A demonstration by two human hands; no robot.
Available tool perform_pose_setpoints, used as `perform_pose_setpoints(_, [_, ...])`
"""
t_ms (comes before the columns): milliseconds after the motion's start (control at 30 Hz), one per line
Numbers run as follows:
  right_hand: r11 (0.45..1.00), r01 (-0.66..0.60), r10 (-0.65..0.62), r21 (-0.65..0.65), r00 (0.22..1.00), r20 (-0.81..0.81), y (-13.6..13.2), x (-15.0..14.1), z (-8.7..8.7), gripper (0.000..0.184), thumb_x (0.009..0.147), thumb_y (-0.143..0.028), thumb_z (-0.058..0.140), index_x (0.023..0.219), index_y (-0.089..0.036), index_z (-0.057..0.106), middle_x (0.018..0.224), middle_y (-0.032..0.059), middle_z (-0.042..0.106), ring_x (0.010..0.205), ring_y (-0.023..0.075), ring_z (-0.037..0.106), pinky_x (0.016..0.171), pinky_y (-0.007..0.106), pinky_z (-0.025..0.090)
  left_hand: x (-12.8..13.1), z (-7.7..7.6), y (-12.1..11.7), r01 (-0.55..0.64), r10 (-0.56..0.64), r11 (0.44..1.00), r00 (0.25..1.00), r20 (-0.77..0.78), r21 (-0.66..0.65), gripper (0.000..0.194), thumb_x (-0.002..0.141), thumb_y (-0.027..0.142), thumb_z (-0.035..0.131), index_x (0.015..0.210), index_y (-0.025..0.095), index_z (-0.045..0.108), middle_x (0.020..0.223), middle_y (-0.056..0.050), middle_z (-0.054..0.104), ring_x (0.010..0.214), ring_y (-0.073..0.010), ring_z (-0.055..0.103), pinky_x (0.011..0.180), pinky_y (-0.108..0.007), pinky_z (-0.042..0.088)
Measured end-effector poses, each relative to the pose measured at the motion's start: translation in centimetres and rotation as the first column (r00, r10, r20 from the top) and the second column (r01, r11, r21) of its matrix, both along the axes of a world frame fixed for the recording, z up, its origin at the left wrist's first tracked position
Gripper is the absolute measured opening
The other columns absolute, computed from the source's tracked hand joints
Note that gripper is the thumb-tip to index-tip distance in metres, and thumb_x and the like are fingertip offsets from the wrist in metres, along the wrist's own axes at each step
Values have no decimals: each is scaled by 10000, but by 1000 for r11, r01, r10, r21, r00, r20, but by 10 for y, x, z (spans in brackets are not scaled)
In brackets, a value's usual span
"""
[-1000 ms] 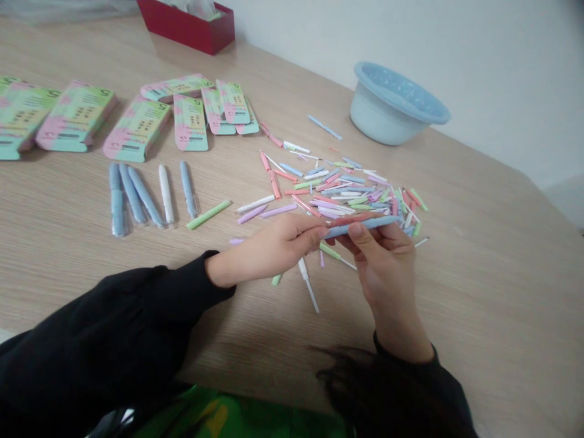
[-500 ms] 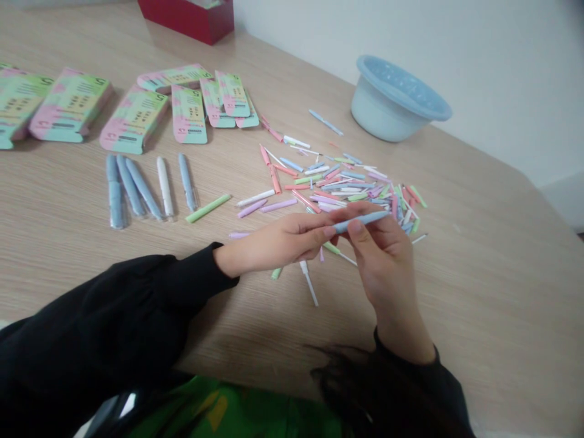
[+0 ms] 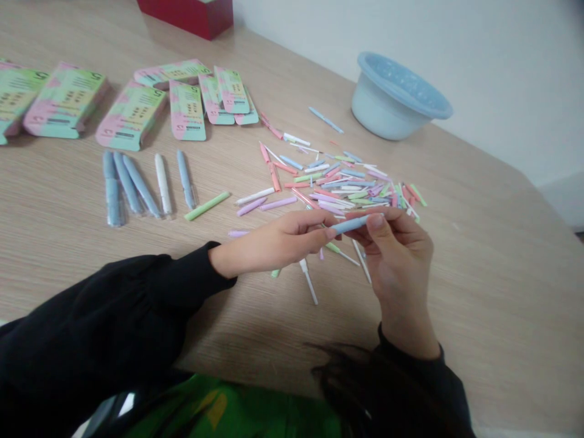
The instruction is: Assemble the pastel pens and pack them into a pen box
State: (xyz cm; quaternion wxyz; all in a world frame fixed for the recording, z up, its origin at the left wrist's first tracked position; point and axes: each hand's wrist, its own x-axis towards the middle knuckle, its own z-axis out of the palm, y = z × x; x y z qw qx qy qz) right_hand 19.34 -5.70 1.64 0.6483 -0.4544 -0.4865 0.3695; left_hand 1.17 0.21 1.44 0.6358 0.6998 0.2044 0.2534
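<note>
Two hands (image 3: 283,241) grip a blue pen (image 3: 349,225) above a wood-grain table (image 3: 497,261) beside a pale wall (image 3: 502,79).

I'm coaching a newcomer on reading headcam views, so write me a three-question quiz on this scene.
1. True or false: the left hand and the right hand are both on the same blue pen.

2. Which colour is the middle pen lying between the trio of blue pens and the lone blue pen?
a) green
b) white
c) purple

3. Fill in the blank: beyond the scattered pen parts, near the wall, stands a light-blue ____.

Key:
1. True
2. b
3. Basin
</note>
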Motion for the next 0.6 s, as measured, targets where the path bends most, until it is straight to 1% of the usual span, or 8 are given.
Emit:
perform_pose_setpoints(200, [995, -99, 99, -2, 993, -58, -3, 1, 3, 77, 926, -280, 714, 876, -231, 745, 924, 15, 817, 866, 200, 787, 803, 394, 678, -3, 5, 1, 4, -2, 998, 999, -39, 59, 234, 1013, 327, 509, 998, 138, 645, 638, 74, 411, 536, -89, 360, 523, -214, 327])
perform_pose_setpoints(367, [992, -120, 117, -28, 989, -85, -1, 4, 1, 73, 899, -250, 743, 829, -234, 752, 915, -4, 816, 866, 183, 783, 828, 374, 674, -3, 4, 4, 27, -22, 995, 999, -49, 100, 251, 1024, 298, 489, 1003, 131, 675, 628, 75, 400, 535, -91, 363, 569, -212, 368])
perform_pose_setpoints(467, [990, -128, 123, -57, 989, -83, 0, 4, -1, 51, 882, -254, 762, 833, -241, 757, 937, -2, 817, 895, 194, 779, 872, 411, 662, -2, 1, 7, 38, -27, 988, 997, -77, 153, 267, 1027, 289, 483, 1035, 145, 707, 685, 46, 493, 603, -107, 439, 634, -215, 406])
perform_pose_setpoints(600, [990, -97, 94, -100, 995, -35, -1, 5, -1, 51, 861, -281, 786, 837, -248, 755, 956, 0, 817, 928, 211, 772, 892, 447, 648, -4, -1, 9, 30, -12, 973, 997, -82, 230, 293, 1034, 294, 480, 1163, 155, 703, 864, -9, 654, 766, -135, 561, 732, -221, 445])
